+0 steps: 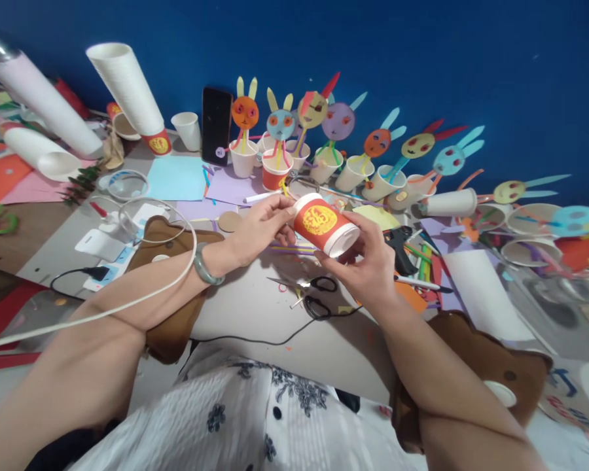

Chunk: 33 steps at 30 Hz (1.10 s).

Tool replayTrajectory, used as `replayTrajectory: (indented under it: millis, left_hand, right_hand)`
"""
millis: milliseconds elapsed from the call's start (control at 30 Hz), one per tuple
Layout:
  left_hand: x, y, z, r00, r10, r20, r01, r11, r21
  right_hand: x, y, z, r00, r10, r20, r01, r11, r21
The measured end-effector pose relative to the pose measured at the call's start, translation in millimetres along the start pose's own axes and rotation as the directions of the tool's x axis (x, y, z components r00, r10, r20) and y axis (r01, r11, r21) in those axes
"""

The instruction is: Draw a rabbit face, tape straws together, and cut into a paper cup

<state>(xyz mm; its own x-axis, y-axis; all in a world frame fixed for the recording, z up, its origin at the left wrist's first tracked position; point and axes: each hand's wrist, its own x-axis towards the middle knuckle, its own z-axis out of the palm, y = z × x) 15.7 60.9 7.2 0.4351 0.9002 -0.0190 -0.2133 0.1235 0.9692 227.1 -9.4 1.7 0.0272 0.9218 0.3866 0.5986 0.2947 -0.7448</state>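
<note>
A red paper cup with a yellow emblem lies on its side in the air above the table, held between both hands. My left hand pinches its base end with the fingertips. My right hand cradles the white open rim from below, fingers curled round it. A green bangle sits on my left wrist. Black-handled scissors lie on the grey table just under the hands.
A row of paper-cup bunny figures lines the blue wall. Stacks of white cups lean at the back left beside a black phone. Coloured paper sheets, straws, a black glue gun and cables cover the table. Brown cushions flank my arms.
</note>
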Motion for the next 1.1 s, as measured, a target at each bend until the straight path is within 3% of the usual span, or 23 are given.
replayTrajectory:
  millis: [133,267,367,567,767,867,933,1033,1100]
  left_hand:
    - [-3,2,2.9,0.995,0.086,-0.059,-0.08,0.993,0.086]
    - [-5,-1,5.1,0.97,0.22,-0.108,-0.204,0.969,0.141]
    - [-4,-4,5.0,0.962,0.251,-0.11,-0.241,0.966,0.094]
    - [-1,-7,1.8,0.968,0.248,-0.044,-0.241,0.962,0.13]
    - [-3,-4,0.2,0.945,0.327,-0.016,-0.31,0.91,0.275]
    - [-7,-6,0.2,0.926,0.376,0.03,-0.361,0.86,0.361]
    - [-8,-8,0.1,0.907,0.42,-0.009,-0.392,0.854,0.344]
    - [-8,-11,0.8,0.931,0.357,-0.078,-0.336,0.921,0.199]
    - [-7,-10,2.4,0.979,0.201,0.028,-0.203,0.975,0.093]
  right_hand:
    - [-1,3,5,0.998,0.051,0.034,-0.051,0.999,-0.005]
    - [3,4,16,0.975,0.213,0.062,-0.222,0.941,0.257]
    - [6,3,21,0.948,0.298,0.111,-0.317,0.86,0.4]
    - [7,2,13,0.925,0.289,0.245,-0.366,0.849,0.381]
    - [10,4,8,0.937,0.278,0.212,-0.344,0.844,0.412]
    - [6,1,14,0.929,0.272,0.253,-0.355,0.851,0.388]
    - [1,-1,19,0.907,0.284,0.313,-0.39,0.845,0.365]
    - [-5,-4,27,0.88,0.277,0.385,-0.42,0.833,0.36]
    - [-7,-4,29,0.892,0.226,0.391,-0.372,0.859,0.351]
